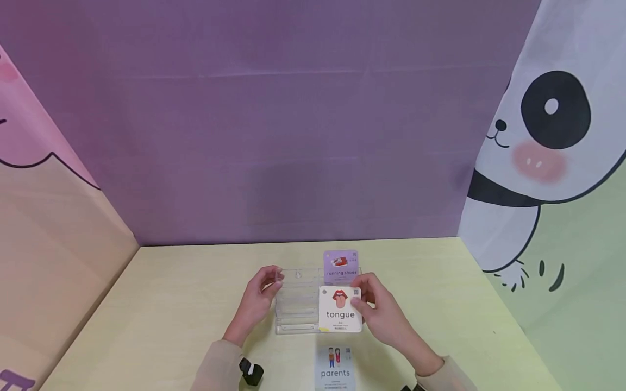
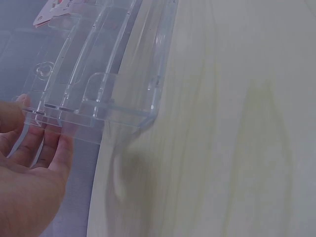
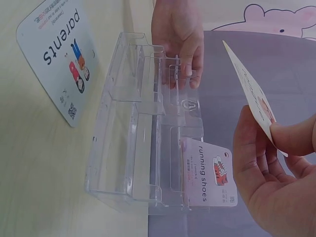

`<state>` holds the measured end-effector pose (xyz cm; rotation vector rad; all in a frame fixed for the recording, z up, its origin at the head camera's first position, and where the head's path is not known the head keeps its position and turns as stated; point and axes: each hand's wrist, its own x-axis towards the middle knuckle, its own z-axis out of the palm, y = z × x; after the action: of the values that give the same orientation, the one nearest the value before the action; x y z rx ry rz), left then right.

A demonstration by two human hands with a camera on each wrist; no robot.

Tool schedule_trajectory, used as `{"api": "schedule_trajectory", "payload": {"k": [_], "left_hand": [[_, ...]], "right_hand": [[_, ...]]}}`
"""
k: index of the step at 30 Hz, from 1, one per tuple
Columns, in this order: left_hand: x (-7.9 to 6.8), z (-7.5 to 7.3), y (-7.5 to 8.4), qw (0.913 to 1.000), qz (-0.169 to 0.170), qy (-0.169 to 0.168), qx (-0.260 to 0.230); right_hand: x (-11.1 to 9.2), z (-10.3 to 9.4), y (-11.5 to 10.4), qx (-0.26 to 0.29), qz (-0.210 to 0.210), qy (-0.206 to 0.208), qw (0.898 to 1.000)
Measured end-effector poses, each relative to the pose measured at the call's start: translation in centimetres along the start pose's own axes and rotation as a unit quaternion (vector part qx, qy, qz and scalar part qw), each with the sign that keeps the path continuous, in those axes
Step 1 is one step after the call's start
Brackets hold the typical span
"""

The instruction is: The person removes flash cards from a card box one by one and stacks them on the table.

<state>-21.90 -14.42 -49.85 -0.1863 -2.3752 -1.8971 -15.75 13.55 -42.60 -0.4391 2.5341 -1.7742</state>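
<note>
At the left, the left hand (image 1: pixel 255 300) grips the upper left edge of a clear holder (image 1: pixel 297 305), thumb on one side and fingers on the other. The holder sits on the desk (image 1: pixel 186 304); it looks like rigid, light plastic, probably slick and liable to crack if flexed, so its side edge seems a sound place to steady it. In front of it lies the parents card (image 1: pixel 335 382), flat on the desk; its thin edge may be hard to lift without a fingernail. Next, the tongue card (image 1: pixel 337 324) is in the air, apart from the holder; it looks light and fairly stiff, likely smooth, and best taken by its edge. The running shoes card (image 1: pixel 340 266) stands in the holder's back row. At the right, the right hand (image 1: pixel 383 317) pinches the tongue card's right edge between thumb and fingers.
</note>
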Motion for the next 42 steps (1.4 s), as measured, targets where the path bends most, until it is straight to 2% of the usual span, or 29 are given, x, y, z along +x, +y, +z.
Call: {"api": "schedule_trajectory", "payload": {"k": [19,20,26,28,34,42], "left_hand": [[0.0,0.0,-0.1,1.0,-0.004,-0.001,0.004],[-0.2,0.0,0.4,1.0,-0.008,-0.003,0.005],[-0.1,0.0,0.5,1.0,0.006,0.001,0.007],[0.0,0.0,0.0,0.9998,0.018,0.005,0.012],[0.1,-0.1,0.1,1.0,0.004,0.005,0.002],[0.2,-0.1,0.1,1.0,0.006,0.001,-0.007]], "right_hand": [[-0.8,0.3,0.1,0.008,0.013,0.0,1.0],[-0.9,0.3,0.2,0.009,0.013,0.0,1.0],[-1.1,0.4,0.1,0.008,0.011,0.002,1.0],[-1.0,0.4,0.2,0.008,0.011,0.002,1.0],[-1.1,0.6,0.3,0.009,0.012,0.0,1.0],[-0.9,0.8,0.4,0.012,0.006,-0.004,1.0]]}}
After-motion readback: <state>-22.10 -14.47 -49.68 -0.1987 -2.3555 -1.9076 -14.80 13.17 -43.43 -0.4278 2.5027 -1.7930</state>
